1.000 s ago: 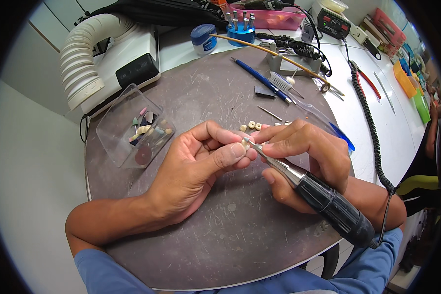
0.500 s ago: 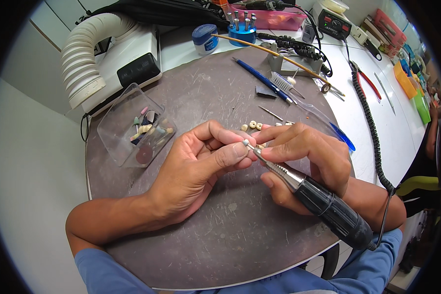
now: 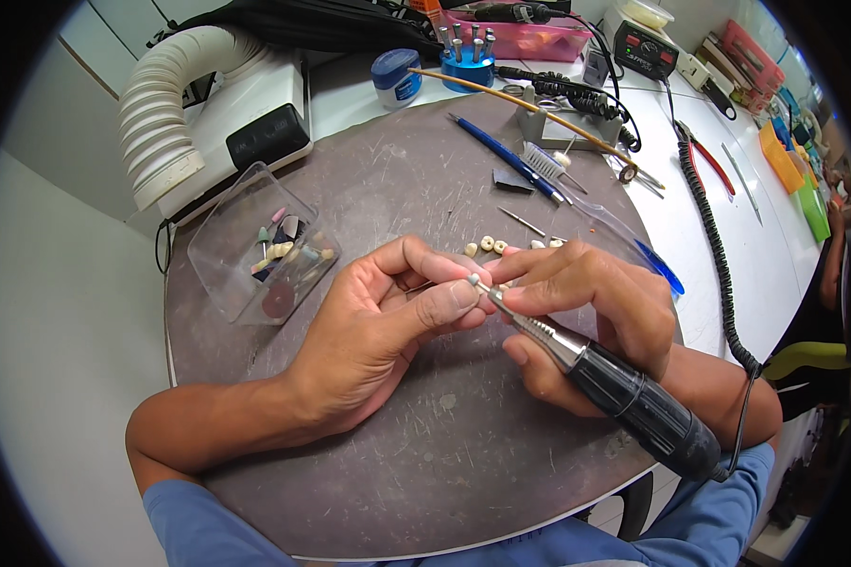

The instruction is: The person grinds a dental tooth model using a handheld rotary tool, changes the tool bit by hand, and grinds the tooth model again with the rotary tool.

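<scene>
My right hand [image 3: 596, 302] grips a rotary handpiece [image 3: 624, 387], black with a silver nose, slanting up and left. Its small pale grinding tip [image 3: 475, 281] sits at the fingertips of my left hand [image 3: 388, 312], whose thumb and forefinger are pinched together. Whatever they pinch is tiny and mostly covered by the fingers. The fingertips of both hands meet or nearly meet. Just beyond them several cream tooth crowns [image 3: 487, 244] lie on the brown work surface [image 3: 425, 454], some partly behind my right fingers.
At left stands a clear plastic box [image 3: 222, 269] of grinding bits near a white unit with a ribbed hose [image 3: 156, 123]. Beyond my hands lie a blue pen [image 3: 501, 146], a brush [image 3: 544, 165] and a bamboo stick [image 3: 529, 106]. A coiled cord [image 3: 719, 255] runs down the right.
Both hands hold nearly the same pose. The handpiece and its tip have shifted only very slightly at the left fingertips.
</scene>
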`<state>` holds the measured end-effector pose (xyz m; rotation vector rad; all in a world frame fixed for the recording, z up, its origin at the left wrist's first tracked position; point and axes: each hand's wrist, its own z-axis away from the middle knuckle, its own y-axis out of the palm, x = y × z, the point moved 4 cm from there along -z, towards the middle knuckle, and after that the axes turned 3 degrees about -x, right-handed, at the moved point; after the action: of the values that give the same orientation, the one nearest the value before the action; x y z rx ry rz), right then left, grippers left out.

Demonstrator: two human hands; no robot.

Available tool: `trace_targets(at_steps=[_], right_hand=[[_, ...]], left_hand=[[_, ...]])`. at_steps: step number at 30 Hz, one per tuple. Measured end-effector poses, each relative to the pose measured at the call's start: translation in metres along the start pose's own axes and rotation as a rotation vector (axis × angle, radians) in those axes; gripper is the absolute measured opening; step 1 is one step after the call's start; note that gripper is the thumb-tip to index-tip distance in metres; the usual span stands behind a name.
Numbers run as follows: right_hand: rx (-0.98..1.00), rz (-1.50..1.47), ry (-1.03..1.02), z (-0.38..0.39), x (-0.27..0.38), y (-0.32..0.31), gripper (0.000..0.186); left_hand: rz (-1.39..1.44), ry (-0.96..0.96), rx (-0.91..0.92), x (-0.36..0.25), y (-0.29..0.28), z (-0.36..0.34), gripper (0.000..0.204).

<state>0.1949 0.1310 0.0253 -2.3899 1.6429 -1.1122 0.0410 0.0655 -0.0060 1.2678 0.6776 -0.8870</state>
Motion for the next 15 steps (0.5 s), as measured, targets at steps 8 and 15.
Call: trace_targets(at_steps=[8,15], right_hand=[[0.008,-0.013,0.009,0.001,-0.0014,-0.0012,0.025],[0.046,0.015,-0.031,0.0025,-0.0046,-0.0014,0.028]], left_hand=[[0.002,0.002,-0.002,0.0015,-0.0016,-0.0004,0.011],[0.009,0.005,-0.004,0.0002,-0.0014,-0.0009,0.012]])
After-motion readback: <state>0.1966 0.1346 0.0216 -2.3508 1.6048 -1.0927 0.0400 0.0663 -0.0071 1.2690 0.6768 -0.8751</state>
